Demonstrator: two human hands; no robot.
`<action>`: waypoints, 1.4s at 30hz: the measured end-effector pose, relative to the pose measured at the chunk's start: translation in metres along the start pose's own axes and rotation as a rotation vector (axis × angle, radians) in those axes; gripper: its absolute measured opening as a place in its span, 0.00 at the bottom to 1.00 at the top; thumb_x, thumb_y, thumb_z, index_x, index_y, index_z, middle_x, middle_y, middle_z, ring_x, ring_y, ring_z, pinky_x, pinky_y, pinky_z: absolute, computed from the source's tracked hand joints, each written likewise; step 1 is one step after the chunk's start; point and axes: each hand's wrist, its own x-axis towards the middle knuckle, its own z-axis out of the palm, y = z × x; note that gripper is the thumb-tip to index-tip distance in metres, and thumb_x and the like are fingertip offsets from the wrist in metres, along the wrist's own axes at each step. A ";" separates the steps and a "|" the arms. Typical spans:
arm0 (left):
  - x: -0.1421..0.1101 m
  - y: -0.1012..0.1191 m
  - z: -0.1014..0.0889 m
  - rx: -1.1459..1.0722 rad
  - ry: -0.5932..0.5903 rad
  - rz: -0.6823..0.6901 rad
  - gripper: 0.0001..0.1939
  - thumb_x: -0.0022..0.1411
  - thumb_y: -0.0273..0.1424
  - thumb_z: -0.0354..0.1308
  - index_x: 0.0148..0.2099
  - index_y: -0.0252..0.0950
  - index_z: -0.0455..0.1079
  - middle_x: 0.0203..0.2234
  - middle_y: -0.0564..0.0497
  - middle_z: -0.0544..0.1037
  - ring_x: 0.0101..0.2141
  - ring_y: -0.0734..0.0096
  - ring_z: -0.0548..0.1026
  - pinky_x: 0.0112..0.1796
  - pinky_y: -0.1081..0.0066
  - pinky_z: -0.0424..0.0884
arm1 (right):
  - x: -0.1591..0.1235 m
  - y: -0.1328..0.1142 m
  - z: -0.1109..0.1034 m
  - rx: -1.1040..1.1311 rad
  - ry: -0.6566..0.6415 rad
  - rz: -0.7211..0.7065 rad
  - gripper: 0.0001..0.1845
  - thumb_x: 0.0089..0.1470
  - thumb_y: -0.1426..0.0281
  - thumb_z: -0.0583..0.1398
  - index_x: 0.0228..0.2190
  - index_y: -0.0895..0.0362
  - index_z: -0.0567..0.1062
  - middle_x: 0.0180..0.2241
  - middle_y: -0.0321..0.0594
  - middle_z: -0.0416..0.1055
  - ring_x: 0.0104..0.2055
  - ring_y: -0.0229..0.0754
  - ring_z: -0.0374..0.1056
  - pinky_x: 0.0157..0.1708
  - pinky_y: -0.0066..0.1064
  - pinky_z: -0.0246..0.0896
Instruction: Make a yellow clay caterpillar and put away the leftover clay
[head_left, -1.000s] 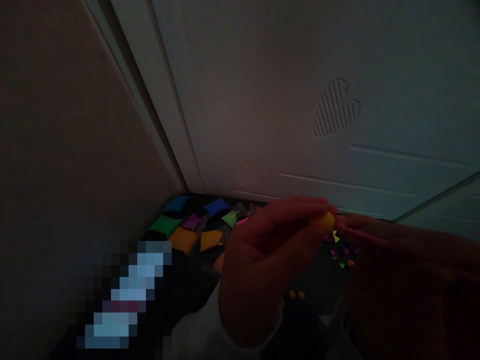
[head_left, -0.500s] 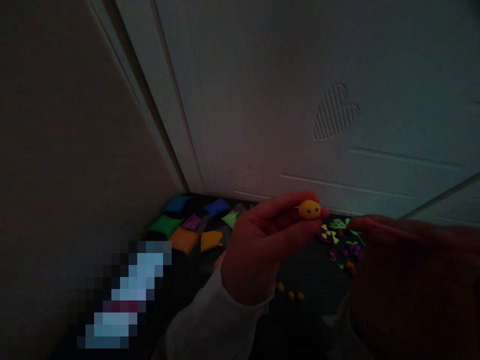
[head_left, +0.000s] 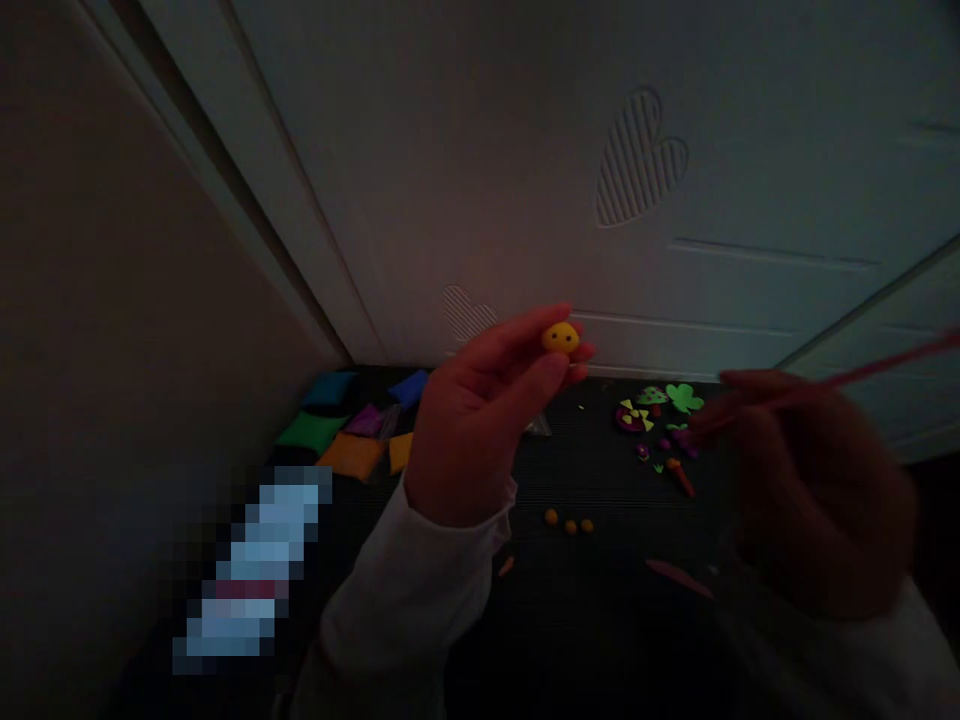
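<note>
My left hand (head_left: 476, 425) pinches a small yellow clay ball (head_left: 561, 338) between its fingertips, and two dark dots on the ball face me. My right hand (head_left: 814, 490) is blurred, well to the right of the ball, and holds a thin pink stick (head_left: 847, 380) that points up and to the right. Below its fingertips lie small clay shapes (head_left: 652, 420) in green, purple, yellow and orange on a dark ribbed mat (head_left: 600, 620). Several tiny orange clay balls (head_left: 570, 525) rest nearer me.
Several filled bags of coloured clay (head_left: 352, 430) lie against the corner at the left of the mat. A pink flat tool (head_left: 679, 578) lies on the mat. A white door (head_left: 487, 170) with embossed hearts stands behind, a wall (head_left: 112, 350) at the left, and a pixelated patch (head_left: 255, 570) covers the lower left.
The hands have moved apart, with the right hand and pink stick drawn away from the yellow ball. The ball has turned its dots toward me. The view has shifted, showing more of the mat.
</note>
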 end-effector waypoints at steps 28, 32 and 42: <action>-0.107 -0.091 -0.068 1.349 -0.188 -0.140 0.12 0.54 0.33 0.56 0.42 0.37 0.69 0.39 0.45 0.76 0.42 0.61 0.72 0.45 0.60 0.67 | -0.053 0.116 0.060 -0.433 -0.759 0.152 0.14 0.54 0.63 0.51 0.38 0.55 0.71 0.35 0.41 0.70 0.35 0.42 0.67 0.32 0.32 0.59; -0.107 -0.102 -0.073 1.356 -0.230 -0.089 0.11 0.54 0.33 0.56 0.41 0.39 0.68 0.38 0.46 0.75 0.43 0.60 0.71 0.45 0.57 0.65 | -0.052 0.114 0.059 -0.451 -0.751 0.141 0.14 0.54 0.63 0.50 0.38 0.55 0.71 0.34 0.41 0.70 0.33 0.42 0.67 0.30 0.31 0.58; -0.105 -0.105 -0.077 1.414 -0.275 -0.185 0.11 0.53 0.33 0.58 0.40 0.37 0.69 0.34 0.49 0.75 0.40 0.62 0.70 0.42 0.60 0.66 | -0.055 0.112 0.060 -0.447 -0.714 0.146 0.14 0.53 0.62 0.52 0.38 0.54 0.71 0.32 0.38 0.71 0.31 0.40 0.67 0.26 0.30 0.56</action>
